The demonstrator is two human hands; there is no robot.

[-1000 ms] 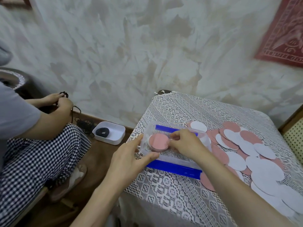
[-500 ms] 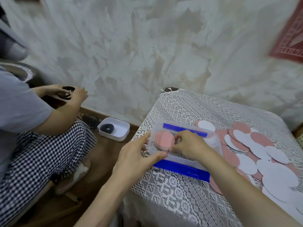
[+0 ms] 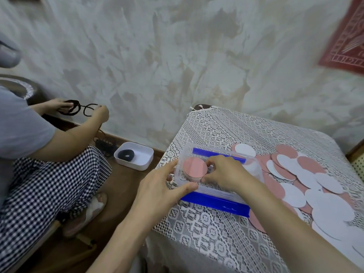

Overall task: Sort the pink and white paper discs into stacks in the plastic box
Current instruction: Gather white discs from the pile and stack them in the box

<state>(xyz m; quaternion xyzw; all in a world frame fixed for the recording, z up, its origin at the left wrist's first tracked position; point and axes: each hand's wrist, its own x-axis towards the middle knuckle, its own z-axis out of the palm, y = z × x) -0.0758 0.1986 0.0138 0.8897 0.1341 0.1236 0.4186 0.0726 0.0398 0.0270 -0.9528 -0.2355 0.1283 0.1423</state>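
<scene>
Left hand [image 3: 157,187] spread; right hand [image 3: 224,172] curled

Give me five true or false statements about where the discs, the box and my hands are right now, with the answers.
1. The stack in the plastic box has a pink disc on top. True.
2. The left hand lifts a white disc. False: it rests against the box's left end.
3. The right hand pinches the stack's edge. True.
4. The loose discs lie left of the box. False: they lie to its right, on the lace cloth.
5. The white tray on the floor holds discs. False: it holds a black ring.
</scene>
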